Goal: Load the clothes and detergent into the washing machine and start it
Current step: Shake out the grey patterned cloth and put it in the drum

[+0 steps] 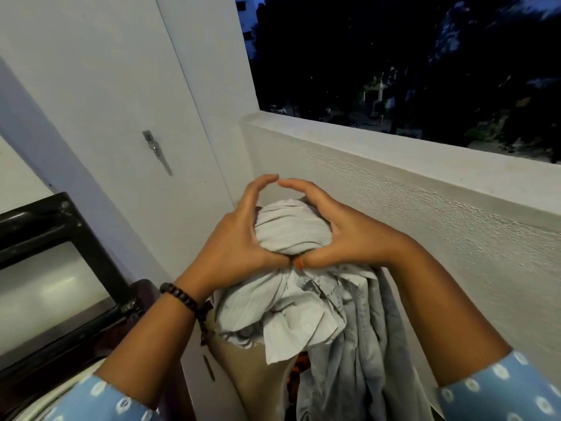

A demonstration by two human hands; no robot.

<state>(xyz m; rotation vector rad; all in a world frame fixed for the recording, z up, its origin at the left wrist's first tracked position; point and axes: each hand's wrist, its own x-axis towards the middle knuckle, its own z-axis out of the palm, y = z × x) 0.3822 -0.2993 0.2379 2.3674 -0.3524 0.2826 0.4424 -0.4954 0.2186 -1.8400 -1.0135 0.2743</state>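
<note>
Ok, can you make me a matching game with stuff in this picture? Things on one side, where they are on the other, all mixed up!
Things:
1. bundle of grey cloth
2. bead bracelet
3. metal handle
4. dark trees

Places:
A. on the white door
B. beyond the balcony wall
C. held between the left hand and the right hand
D. round the left wrist

Pairs: 1-C, 2-D, 3-A, 4-B
</note>
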